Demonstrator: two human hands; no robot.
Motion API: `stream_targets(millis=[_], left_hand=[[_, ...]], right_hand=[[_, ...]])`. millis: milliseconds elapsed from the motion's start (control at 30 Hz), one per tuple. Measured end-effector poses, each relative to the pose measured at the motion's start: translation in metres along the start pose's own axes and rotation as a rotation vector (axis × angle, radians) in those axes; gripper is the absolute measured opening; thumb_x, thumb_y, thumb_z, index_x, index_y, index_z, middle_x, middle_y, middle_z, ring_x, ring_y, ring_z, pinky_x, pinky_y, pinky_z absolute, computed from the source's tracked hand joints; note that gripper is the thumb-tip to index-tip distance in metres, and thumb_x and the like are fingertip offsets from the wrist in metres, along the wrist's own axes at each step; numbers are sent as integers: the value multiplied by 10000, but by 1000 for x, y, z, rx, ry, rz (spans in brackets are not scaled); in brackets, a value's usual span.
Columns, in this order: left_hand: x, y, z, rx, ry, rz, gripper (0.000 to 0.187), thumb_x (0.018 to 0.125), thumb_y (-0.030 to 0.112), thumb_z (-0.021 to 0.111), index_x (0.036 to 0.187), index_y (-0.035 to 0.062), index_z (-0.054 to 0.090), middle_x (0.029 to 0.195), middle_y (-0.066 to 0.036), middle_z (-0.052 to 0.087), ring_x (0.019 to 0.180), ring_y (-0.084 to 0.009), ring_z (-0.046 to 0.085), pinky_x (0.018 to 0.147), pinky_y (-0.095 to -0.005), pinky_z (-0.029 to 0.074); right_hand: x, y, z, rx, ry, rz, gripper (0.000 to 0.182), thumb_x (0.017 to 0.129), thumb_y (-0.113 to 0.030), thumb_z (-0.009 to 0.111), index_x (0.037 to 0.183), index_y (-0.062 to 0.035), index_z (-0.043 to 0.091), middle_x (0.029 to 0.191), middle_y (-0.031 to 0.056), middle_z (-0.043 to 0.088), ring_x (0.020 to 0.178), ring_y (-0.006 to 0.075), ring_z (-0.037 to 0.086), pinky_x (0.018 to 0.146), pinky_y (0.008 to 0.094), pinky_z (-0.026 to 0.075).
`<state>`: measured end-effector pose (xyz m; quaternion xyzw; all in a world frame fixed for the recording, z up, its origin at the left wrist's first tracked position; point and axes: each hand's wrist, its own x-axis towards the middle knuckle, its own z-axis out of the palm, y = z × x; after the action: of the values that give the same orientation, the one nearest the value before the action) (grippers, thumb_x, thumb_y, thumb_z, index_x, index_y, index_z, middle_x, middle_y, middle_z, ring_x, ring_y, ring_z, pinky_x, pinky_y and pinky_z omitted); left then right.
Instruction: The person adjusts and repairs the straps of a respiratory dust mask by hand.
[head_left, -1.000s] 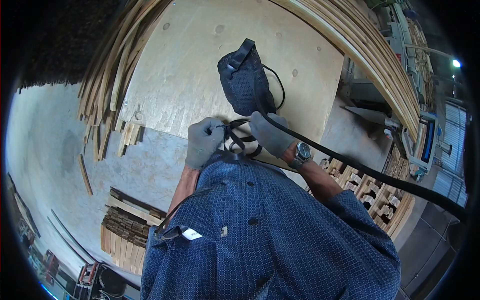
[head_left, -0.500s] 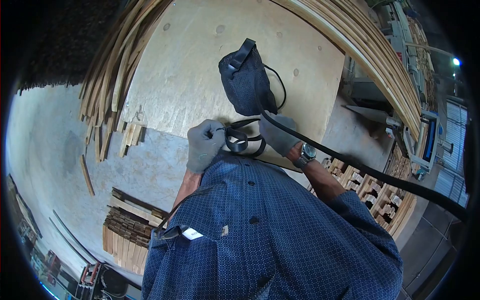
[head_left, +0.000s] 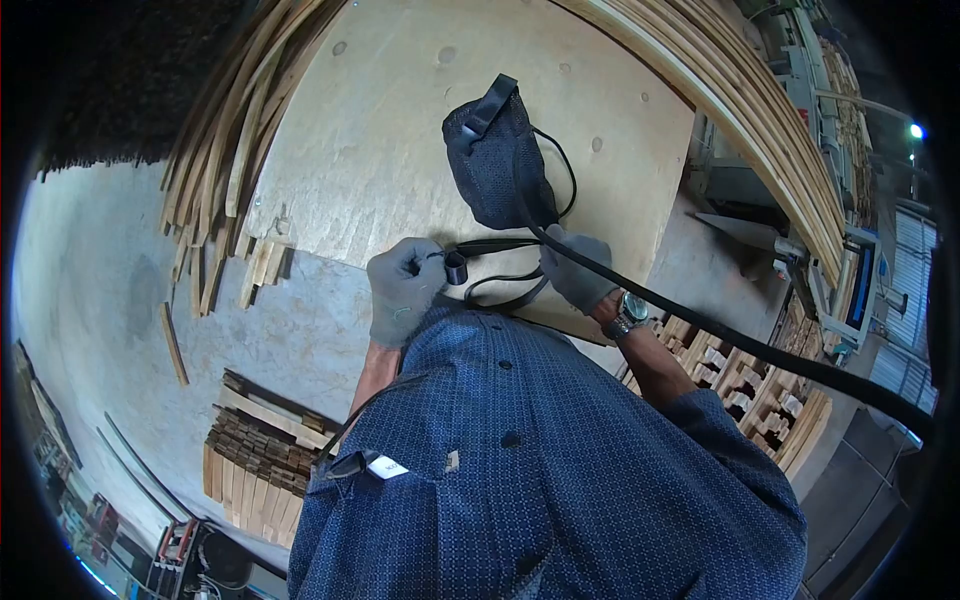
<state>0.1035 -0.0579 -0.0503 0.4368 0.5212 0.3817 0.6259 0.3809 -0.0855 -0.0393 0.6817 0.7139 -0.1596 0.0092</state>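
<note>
My left hand, in a grey glove, is closed in a pinch on a black strap near my waist. A small curled loop of the strap stands beside its fingertips. My right hand, gloved too, is closed around the strap farther right, its fingertips partly hidden behind a thick black cord. The strap stretches between both hands, with a slack length curving below. Just beyond my right hand lies a black mesh pouch with a webbing loop on top, resting on a plywood board.
Long wooden strips lie along the board's left side, and more strips curve along the right. Stacked wood pieces stand on the floor at lower left. The thick black cord runs from the pouch past my right arm.
My hands have drawn slightly apart, the right moving rightward. The strap between them has straightened, and its large loop near my left hand has become smaller.
</note>
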Motion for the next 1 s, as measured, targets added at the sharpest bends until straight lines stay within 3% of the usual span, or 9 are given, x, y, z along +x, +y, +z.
stream_targets(millis=[200, 300, 367, 400, 467, 600, 667, 767, 1000], left_hand=[[-5, 33, -8, -28, 45, 65, 92, 901, -37, 613, 899, -67, 700, 766, -69, 698, 675, -100, 634, 606, -246, 520], [-5, 40, -9, -3, 30, 65, 103, 919, -51, 598, 926, -81, 696, 795, -101, 713, 681, -132, 660, 637, -272, 549], [-2, 34, -6, -17, -50, 70, 104, 920, -55, 593, 936, -82, 693, 798, -113, 712, 677, -142, 666, 642, -276, 554], [-2, 36, -4, -16, -55, 73, 104, 920, -55, 593, 936, -82, 693, 798, -113, 712, 677, -142, 666, 642, -276, 554], [-5, 42, 0, -108, -46, 18, 103, 919, -46, 588, 934, -76, 686, 794, -117, 709, 669, -149, 664, 634, -283, 552], [-4, 37, -6, -186, -107, 29, 104, 921, -23, 580, 905, -71, 671, 761, -113, 693, 673, -150, 648, 627, -299, 541], [-4, 34, -7, -200, -142, 10, 104, 932, -16, 580, 896, -62, 666, 760, -112, 692, 672, -150, 644, 628, -292, 534], [-1, 26, -5, -168, -137, 21, 134, 946, 30, 579, 914, -55, 678, 754, -109, 691, 660, -141, 652, 605, -275, 522], [2, 21, -2, -195, -123, -25, 133, 949, 1, 577, 891, -57, 682, 770, -112, 705, 677, -141, 649, 632, -286, 529]], right_hand=[[-7, 39, 1, -77, -114, 143, 152, 920, -230, 626, 909, -79, 622, 727, 173, 692, 684, 407, 700, 616, 523, 541], [-8, 31, -18, 6, 164, 6, 191, 926, -269, 677, 923, -85, 626, 573, 113, 608, 540, 380, 637, 523, 482, 498], [-2, -9, -43, 326, 84, -40, 202, 921, -251, 694, 1018, -78, 654, 677, 116, 647, 619, 382, 654, 576, 477, 514], [-1, -25, -48, 326, 89, -37, 202, 921, -251, 694, 1018, -78, 654, 677, 116, 647, 619, 382, 654, 576, 477, 514], [2, -51, -52, 327, 266, -303, 152, 872, -229, 697, 956, -110, 653, 909, 78, 690, 769, 319, 686, 659, 435, 554], [9, -72, -43, 270, 271, -319, 152, 866, -233, 712, 949, -118, 659, 934, 60, 636, 807, 273, 660, 674, 401, 552], [8, -71, -33, 234, 200, -355, 136, 874, -155, 709, 973, -64, 685, 1076, 51, 641, 932, 263, 636, 746, 380, 540], [10, -64, -26, 84, 178, -503, 129, 876, -136, 688, 986, -66, 690, 1046, 35, 628, 957, 241, 633, 743, 353, 545], [4, -58, -4, 195, 217, -385, 136, 853, -130, 691, 977, -77, 708, 1030, 37, 617, 1000, 201, 636, 747, 344, 549]])
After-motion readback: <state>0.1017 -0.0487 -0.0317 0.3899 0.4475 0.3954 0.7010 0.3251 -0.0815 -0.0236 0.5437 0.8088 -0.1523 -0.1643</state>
